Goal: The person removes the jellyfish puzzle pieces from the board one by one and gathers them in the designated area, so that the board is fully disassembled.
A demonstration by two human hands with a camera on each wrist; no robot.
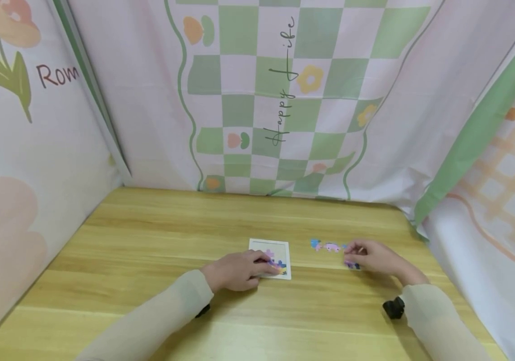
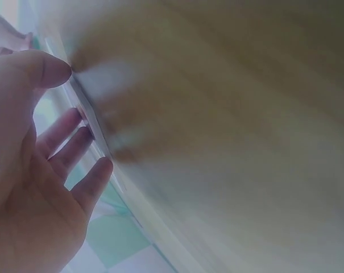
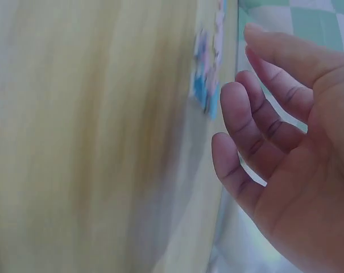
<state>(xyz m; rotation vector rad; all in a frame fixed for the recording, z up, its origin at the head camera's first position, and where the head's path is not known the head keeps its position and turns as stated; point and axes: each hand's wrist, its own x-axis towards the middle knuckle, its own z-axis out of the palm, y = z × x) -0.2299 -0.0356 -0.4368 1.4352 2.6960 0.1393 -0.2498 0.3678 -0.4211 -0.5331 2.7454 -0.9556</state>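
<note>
A small white-framed puzzle board (image 1: 270,241) lies on the table, partly filled with pink, blue and yellow jigsaw pieces (image 1: 280,264). My left hand (image 1: 241,269) rests on its left side, fingers spread across the board and pieces. In the left wrist view the fingertips of the left hand (image 2: 52,165) touch the thin board edge. To the right, my right hand (image 1: 372,258) is over a dark purple piece (image 1: 353,265), its fingers loosely bent. Seen from the right wrist, the right hand (image 3: 291,119) has nothing visible between its fingers; blurred pieces (image 3: 206,77) lie beyond them.
Loose jigsaw pieces, one blue (image 1: 315,244) and one pink (image 1: 332,247), lie in a row between the board and my right hand. The wooden table (image 1: 185,220) ends at a printed curtain (image 1: 275,100) at the back, with more cloth on both sides.
</note>
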